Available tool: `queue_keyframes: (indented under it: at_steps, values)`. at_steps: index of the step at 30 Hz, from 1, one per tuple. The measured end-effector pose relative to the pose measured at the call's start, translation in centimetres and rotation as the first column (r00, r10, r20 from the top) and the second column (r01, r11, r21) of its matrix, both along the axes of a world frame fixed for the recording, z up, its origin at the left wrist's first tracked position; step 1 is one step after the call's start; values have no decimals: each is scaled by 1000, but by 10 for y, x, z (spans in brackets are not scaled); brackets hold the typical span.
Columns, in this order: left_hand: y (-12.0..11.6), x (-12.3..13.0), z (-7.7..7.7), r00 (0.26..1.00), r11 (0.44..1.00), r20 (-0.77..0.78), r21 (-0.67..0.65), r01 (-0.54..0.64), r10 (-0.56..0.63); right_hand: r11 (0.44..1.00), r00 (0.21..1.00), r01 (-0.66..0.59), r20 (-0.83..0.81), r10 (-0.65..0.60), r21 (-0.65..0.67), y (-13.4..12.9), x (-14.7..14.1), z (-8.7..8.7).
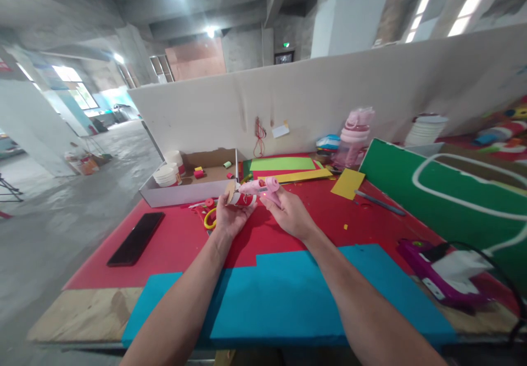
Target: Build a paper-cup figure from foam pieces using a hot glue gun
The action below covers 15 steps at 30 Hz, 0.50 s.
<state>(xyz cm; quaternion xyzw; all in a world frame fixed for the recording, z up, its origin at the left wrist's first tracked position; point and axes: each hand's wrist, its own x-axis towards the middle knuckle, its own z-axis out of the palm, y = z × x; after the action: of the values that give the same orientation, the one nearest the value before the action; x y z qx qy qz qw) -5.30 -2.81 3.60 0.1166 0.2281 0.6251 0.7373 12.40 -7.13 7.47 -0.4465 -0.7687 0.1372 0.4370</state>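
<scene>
My left hand (233, 215) holds a red and white paper cup (245, 199) on its side, with a brown cardboard piece (231, 190) at its left end. In my right hand (290, 210) is a pink glue gun (263, 186), its nozzle pointing left and touching or close to the cup's end. A small red light glows on the gun. Just left of my left hand lie scissors with yellow handles (209, 219). Under both hands is the red table covering (263, 240), and blue sheets (284, 294) cover the near edge.
A black phone (136, 238) lies left. Behind it stands a white box (185, 193) with cups and small rolls. Yellow paper (348, 184), a grey pen-like tool (379, 202), a pink bottle (352, 138), a green board (436, 190) and a purple power strip (442, 278) are to the right.
</scene>
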Motion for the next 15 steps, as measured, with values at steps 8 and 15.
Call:
queue_keyframes:
  at_steps: [8,15]
  values:
    - [2,-1,-3,1000,1000,-15,16,23,-23,998,998,-54,-19,53,-17,-2,-1,0]
    - [3,-1,-4,999,999,-25,27,21,-20,1000,1000,-8,-2,8,-11,-1,-2,-2]
